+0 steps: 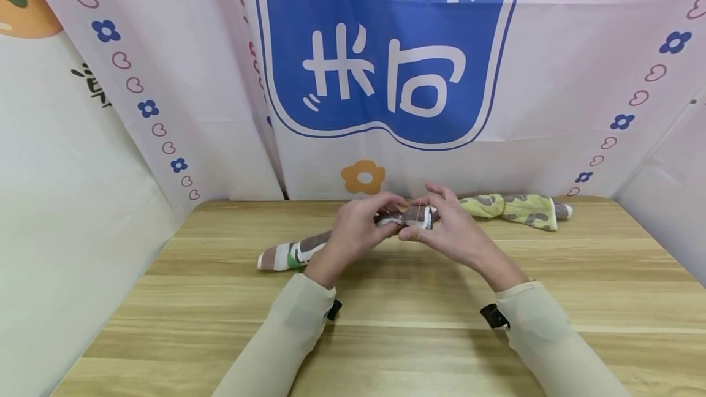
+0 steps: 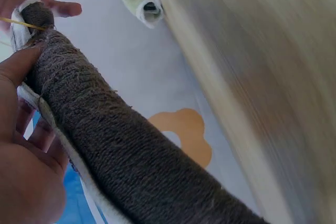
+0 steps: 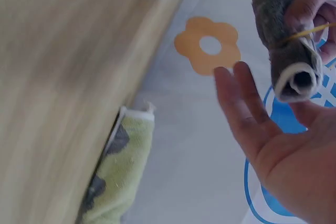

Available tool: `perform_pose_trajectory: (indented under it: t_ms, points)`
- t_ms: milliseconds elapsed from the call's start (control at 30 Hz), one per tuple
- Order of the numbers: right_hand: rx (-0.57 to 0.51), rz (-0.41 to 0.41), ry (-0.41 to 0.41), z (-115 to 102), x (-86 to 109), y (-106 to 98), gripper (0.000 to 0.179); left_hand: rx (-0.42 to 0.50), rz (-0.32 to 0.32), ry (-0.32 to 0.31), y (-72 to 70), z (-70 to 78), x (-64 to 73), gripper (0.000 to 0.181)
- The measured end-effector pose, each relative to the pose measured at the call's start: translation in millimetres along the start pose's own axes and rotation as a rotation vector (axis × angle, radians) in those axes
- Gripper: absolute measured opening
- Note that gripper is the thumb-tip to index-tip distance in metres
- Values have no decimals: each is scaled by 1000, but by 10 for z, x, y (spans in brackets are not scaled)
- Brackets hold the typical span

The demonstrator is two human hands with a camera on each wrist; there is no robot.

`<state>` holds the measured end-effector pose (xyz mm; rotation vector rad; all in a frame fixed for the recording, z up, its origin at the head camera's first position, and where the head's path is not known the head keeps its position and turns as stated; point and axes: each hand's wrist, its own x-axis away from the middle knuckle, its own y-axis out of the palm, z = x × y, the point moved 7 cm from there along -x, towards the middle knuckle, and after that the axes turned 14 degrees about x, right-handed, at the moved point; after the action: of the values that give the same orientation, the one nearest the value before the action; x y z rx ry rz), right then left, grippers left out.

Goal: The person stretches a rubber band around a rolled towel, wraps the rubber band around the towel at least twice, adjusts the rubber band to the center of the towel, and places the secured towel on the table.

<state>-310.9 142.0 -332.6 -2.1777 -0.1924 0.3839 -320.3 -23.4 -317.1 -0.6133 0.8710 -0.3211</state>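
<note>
A rolled brown towel point(image 1: 314, 244) with a white edge and a white-and-green left end slants across the middle of the head view. My left hand point(image 1: 355, 225) grips it near its right end, thumb point(image 2: 21, 64) pressing on the brown pile. A thin yellow rubber band point(image 3: 310, 31) crosses the roll just short of its tip, where the roll narrows. At that tip is my right hand point(image 1: 455, 231), its index finger hooking the stretched band; two other fingers point(image 3: 233, 98) extend away from the towel. The right thumb lies close to the towel's end.
Farther right on the wooden table point(image 1: 408, 336) lies a yellow-green towel roll point(image 1: 529, 213) with grey patches, pinched in near its middle. A brown, white-tipped end point(image 1: 564, 211) sticks out of it. A printed cloth backdrop point(image 1: 551, 78) rises behind the table's far edge.
</note>
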Motion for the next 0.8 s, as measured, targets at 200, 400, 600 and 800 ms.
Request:
perform_pose_trajectory:
  t_ms: [200, 400, 600, 800]
  points:
    - [115, -41, -13, -1, 7, -15, 83, -41, -50, 97, 74, 68, 14, 44]
    - [217, -68, -55, 11, 12, 5, 78, -73, -100, 184, 154, 110, 59, 43]
    - [292, -78, -111, 18, 13, 35, 94, -62, -85, 176, 143, 56, 61, 25]
    - [412, -45, -93, 94, 7, 3, 112, -14, -39, 134, 76, 6, 43, 20]
